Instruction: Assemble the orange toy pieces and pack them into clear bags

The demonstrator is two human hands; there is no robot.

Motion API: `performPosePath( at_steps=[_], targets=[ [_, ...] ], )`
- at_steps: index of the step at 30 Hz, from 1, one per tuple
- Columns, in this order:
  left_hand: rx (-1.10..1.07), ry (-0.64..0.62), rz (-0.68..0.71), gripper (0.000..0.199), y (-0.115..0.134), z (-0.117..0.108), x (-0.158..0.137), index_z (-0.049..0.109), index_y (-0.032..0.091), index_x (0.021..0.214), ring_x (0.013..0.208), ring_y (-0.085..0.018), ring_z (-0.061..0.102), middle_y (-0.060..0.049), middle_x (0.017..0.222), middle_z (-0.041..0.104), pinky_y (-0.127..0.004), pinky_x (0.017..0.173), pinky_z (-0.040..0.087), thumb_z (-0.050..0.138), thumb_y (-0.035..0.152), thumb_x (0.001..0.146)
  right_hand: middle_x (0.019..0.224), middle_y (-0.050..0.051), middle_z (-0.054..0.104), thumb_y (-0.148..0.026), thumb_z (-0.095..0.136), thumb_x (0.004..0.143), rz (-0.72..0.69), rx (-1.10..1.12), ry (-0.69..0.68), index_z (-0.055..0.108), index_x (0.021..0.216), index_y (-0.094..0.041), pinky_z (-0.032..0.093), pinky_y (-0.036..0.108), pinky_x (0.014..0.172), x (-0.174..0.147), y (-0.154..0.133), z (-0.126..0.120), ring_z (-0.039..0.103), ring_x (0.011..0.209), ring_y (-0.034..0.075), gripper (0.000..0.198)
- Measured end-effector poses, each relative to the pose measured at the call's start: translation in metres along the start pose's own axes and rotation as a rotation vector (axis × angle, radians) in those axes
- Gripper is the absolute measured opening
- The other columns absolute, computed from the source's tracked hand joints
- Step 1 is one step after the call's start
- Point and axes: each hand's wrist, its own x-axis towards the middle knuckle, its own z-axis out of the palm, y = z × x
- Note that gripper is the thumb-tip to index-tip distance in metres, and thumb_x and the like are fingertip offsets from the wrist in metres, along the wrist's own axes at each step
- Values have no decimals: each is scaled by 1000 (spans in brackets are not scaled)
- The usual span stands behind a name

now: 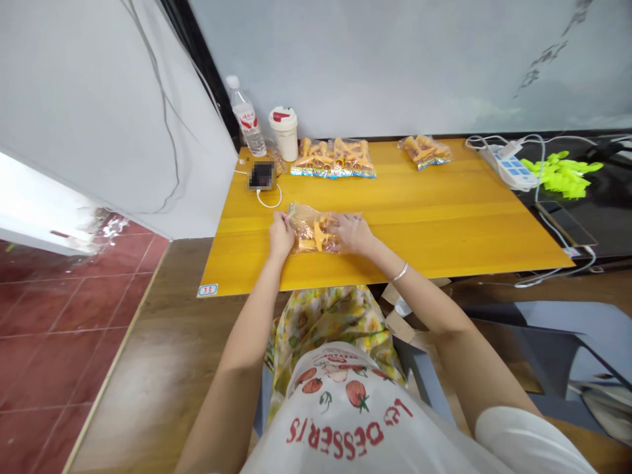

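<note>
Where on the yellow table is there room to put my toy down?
The biggest bare patch is the right half of the table, between the small bag of orange pieces, the power strip and the front edge. The front left corner is bare too. It is crowded around the hands holding the clear bag, and by the phone.

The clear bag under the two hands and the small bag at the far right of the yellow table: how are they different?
The clear bag in the hands lies at the near edge of the table, gripped by the left hand and the right hand; the small bag at the back lies untouched near the wall. The held bag shows few orange pieces; the small bag looks fuller. Both are transparent and hold orange plastic pieces.
</note>
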Motion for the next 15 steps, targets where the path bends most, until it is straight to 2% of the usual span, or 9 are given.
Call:
performPosePath(
  at_steps=[7, 12, 15],
  targets=[
    [8, -10, 38, 5, -15, -15, 14, 50, 22, 89, 74, -25, 64, -3, 71, 57, -39, 83, 49, 47, 25, 92, 128, 14, 62, -57, 65, 85, 27, 12, -57, 69, 123, -27, 49, 40, 88, -13, 17, -8, 58, 115, 33, 49],
    [116, 85, 3, 6, -35, -49, 28, 51, 21, 93, 77, -26, 64, -4, 72, 57, -41, 84, 50, 48, 25, 90, 119, 16, 62, -50, 67, 84, 74, -26, -88, 72, 117, -24, 50, 41, 83, -17, 28, -8, 56, 113, 34, 43],
    [139, 158, 18, 3, -42, -77, 37, 49, 21, 90, 71, -23, 60, -3, 72, 56, -39, 82, 50, 49, 24, 89, 119, 16, 61, -45, 67, 84, 58, -23, -68, 72, 116, -25, 49, 41, 85, -15, 31, -5, 55, 114, 33, 39]
  ],
)
